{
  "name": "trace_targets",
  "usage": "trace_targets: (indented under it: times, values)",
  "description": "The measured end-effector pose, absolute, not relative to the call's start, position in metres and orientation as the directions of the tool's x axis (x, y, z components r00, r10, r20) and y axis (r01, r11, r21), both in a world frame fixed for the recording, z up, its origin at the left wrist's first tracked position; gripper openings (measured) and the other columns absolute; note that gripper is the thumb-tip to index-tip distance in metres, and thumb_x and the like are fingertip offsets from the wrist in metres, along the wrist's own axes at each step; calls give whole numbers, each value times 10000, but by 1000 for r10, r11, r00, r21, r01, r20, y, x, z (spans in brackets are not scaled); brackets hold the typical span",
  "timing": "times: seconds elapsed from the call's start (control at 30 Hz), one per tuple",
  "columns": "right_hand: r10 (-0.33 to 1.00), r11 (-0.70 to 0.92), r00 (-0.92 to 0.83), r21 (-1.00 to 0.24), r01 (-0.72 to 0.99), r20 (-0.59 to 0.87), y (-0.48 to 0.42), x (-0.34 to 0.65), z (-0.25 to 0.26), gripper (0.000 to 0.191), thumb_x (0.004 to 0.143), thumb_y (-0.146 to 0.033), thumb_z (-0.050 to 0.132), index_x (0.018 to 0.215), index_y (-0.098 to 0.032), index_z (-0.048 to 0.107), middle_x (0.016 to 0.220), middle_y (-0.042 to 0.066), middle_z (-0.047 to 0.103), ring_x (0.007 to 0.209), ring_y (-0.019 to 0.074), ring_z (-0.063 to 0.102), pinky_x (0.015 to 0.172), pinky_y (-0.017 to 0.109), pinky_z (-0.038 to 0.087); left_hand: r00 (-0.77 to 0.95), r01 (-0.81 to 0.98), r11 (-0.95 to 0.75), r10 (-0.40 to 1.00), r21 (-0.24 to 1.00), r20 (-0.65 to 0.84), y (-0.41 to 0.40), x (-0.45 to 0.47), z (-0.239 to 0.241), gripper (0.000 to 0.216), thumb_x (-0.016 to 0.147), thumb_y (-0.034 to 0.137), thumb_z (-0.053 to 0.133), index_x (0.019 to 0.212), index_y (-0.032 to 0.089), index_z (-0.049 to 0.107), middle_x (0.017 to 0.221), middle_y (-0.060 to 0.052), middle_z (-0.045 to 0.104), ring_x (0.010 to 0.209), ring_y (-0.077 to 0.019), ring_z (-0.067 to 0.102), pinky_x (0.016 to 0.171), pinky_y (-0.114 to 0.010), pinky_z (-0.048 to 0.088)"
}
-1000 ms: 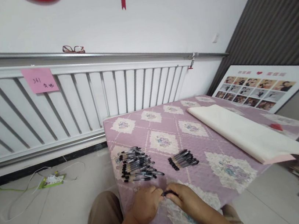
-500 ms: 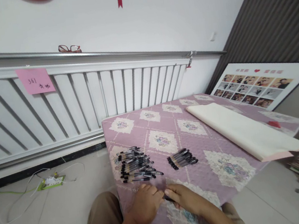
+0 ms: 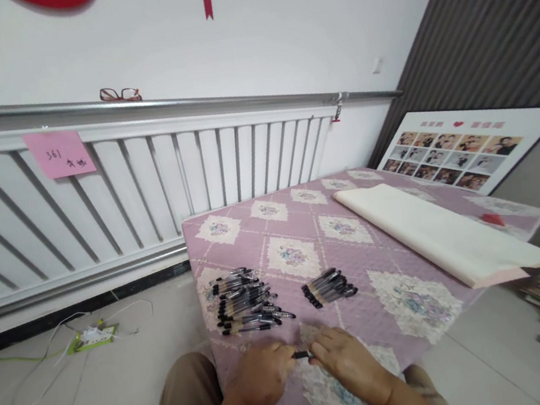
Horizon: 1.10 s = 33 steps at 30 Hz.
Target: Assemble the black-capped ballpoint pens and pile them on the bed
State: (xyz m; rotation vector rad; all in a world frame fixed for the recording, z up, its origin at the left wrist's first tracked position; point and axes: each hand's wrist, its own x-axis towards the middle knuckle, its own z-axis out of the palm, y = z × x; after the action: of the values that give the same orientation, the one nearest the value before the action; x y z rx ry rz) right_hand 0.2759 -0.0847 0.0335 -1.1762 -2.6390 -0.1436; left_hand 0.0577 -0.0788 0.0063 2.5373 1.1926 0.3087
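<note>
Between my two hands is a black pen, its short middle stretch showing and both ends hidden by fingers. My left hand grips one end of it, fingers curled. On the other end my right hand is closed, its knuckles raised. Just beyond my left hand lies a larger pile of pens, clear with black caps, roughly side by side. A smaller group of pens sits to the right of that pile, beyond my right hand.
A purple floral cloth covers the surface. Rolled cream sheeting lies on its right, near a photo board. A white radiator runs behind. On the floor at left is a power strip with cables.
My hands have moved slightly apart, and more of the black pen shows between them. My right hand has turned knuckles up. The two pen groups look unchanged.
</note>
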Motion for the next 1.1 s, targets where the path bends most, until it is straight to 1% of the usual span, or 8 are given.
trace_targets:
  times: [0.1,0.23,0.43,0.67,0.77,0.87,0.97,1.1]
  values:
    - [736,634,-602,-3,773,311,-84,296,41,391,969,-439,358,755,-213,595,686,31,638,640,190,577,613,297,419,626,690,-600,776,405,82,-78,57,7,244,969,300,366,1035,256,597,965,-7,667,840,-169,618,744,-259,457]
    - [794,588,-554,-84,804,251,-84,307,38,280,944,-399,441,817,-218,613,733,36,662,682,199,614,648,300,460,568,701,-565,811,436,137,-81,59,9,248,950,261,408,1135,281,572,1016,-3,672,892,-179,621,783,-280,468]
    - [941,320,-279,-240,916,192,-71,280,11,172,867,-219,503,880,-189,672,872,104,676,838,247,642,754,338,500,345,743,-485,868,462,357,-78,58,-6,306,912,168,417,1164,241,574,1006,-35,658,900,-187,607,811,-309,469]
    - [931,345,-209,-535,771,299,-58,239,6,366,776,-138,528,1123,-191,631,1041,107,666,993,244,608,902,357,470,233,760,-469,843,450,486,-77,58,-14,239,882,149,476,1043,254,619,959,-28,629,925,-203,566,863,-374,413]
    - [938,250,7,-691,678,346,-62,240,1,270,836,-234,479,1050,-175,632,1031,110,673,978,240,615,895,365,475,245,773,-447,865,451,437,-78,59,-10,257,846,115,506,1005,273,633,955,-13,624,920,-203,558,869,-385,389]
    - [933,105,226,-813,573,280,-74,244,-5,272,894,-352,414,913,-181,626,886,89,688,835,224,642,770,332,511,274,777,-446,875,444,399,-79,60,-5,283,826,98,524,1013,278,637,968,-11,622,933,-201,549,897,-394,365]
    - [943,118,198,-828,549,266,-86,243,-6,300,905,-404,412,848,-202,627,796,51,678,760,206,635,702,297,500,292,776,-453,875,439,387,-80,60,-1,282,824,97,530,1017,272,638,967,-15,618,941,-197,542,909,-386,356]
    - [952,210,41,-744,634,304,-91,236,-1,294,915,-392,423,812,-215,634,805,38,660,780,193,624,714,287,471,321,770,-476,865,426,386,-81,61,1,269,821,90,524,982,274,636,948,-7,613,941,-195,541,906,-385,354]
